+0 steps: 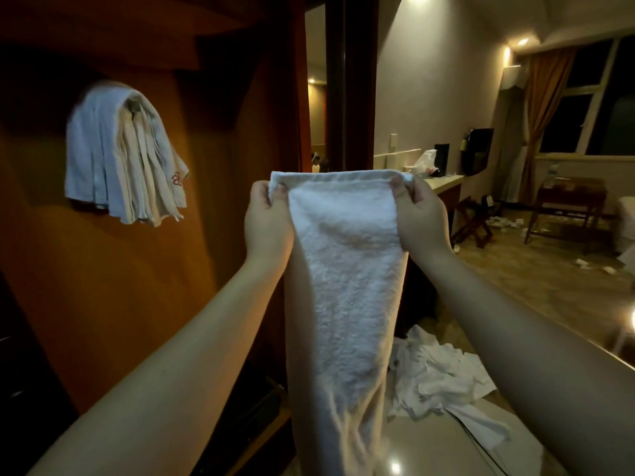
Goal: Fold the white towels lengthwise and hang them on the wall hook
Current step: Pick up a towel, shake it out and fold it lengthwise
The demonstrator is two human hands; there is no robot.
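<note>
A white towel [347, 286] hangs straight down in front of me, held up by its top edge. My left hand [266, 218] pinches the top left corner and my right hand [421, 218] pinches the top right corner. The towel looks narrow, as if doubled lengthwise. On the wooden wall panel at the upper left, several folded white towels [123, 156] are draped over a wall hook [134, 104], whose metal shows just under the top fold. The hanging towels are well left of and above my left hand.
A heap of white towels [443, 376] lies on a pale surface at the lower right. A dark wooden door frame [343, 80] stands behind the towel I hold. Further right are a counter [443, 183], a wooden table [567, 201], curtains, and litter on the floor.
</note>
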